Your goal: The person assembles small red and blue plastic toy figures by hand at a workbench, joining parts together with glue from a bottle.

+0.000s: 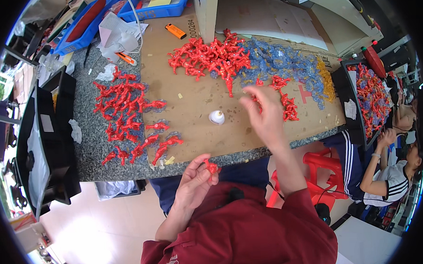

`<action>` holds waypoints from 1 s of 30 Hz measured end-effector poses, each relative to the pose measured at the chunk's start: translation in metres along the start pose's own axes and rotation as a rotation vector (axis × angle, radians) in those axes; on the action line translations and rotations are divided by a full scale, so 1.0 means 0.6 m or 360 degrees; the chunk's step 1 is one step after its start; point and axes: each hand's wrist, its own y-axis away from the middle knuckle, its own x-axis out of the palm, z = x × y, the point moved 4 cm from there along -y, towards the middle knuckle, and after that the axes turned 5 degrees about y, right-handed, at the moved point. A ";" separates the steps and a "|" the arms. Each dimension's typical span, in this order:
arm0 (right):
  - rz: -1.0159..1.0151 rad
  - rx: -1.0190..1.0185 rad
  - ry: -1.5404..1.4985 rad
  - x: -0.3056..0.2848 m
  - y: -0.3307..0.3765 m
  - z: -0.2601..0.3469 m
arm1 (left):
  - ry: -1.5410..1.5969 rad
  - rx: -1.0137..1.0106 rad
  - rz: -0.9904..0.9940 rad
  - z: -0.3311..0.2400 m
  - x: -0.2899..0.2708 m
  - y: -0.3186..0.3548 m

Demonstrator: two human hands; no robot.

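My left hand (193, 185), near the table's front edge, pinches a small red plastic figure (212, 167) between thumb and fingers. Out over the cardboard sheet, my right hand (267, 114) has its thumb and fingers apart, and no held thing shows in it. Beside it lies a small group of red figures (289, 105), partly hidden by the hand. A small white bottle with a pointed tip (216, 117) stands left of the right hand. Farther back is a large heap of red figures (209, 57), with clear blue plastic pieces (283, 59) to its right.
On the left, red figures joined to blue parts (122, 100) lie in rows. Yellow pieces (328, 76) border the blue ones. A black bin of red and blue parts (371, 98) stands right, near a seated co-worker (390, 177). An orange cutter (175, 31) lies at the back.
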 end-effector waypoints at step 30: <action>0.0900 -0.0042 -0.0231 -0.009 0.077 0.026 | -0.0084 0.0023 -0.0011 -0.001 0.008 -0.007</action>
